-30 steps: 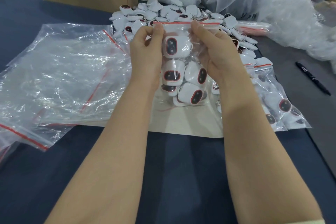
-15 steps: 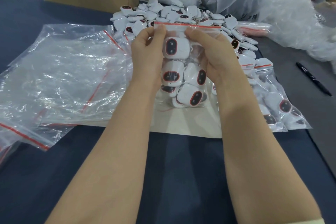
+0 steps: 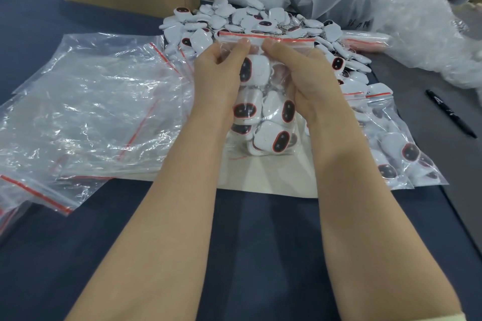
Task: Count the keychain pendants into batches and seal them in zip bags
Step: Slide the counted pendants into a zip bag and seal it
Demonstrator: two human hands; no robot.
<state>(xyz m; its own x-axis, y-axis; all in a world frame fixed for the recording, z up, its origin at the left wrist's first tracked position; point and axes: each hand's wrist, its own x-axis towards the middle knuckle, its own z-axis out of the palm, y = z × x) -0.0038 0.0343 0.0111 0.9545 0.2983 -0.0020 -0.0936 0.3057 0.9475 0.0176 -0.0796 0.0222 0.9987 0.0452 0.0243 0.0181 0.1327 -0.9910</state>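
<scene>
Filled zip bag [image 3: 263, 164] held upright just on the near side of the loose pendant pile [image 3: 234, 21], its batch of pendants [image 3: 273, 141] hanging below the strip. Grip: left hand [image 3: 219, 73] and right hand [image 3: 307, 78] each pinch the red zip strip [image 3: 289, 39] near its middle, thumbs nearly touching. Best run: with tracks aligned, slide both pinches outward to the corners, then check the ends, which may gape.

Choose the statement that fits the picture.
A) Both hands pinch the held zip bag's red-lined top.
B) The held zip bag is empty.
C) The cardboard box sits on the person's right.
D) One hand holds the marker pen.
A: the left hand and right hand pinch the top of the zip bag, which holds pendants; the marker pen lies apart on the right.
</scene>
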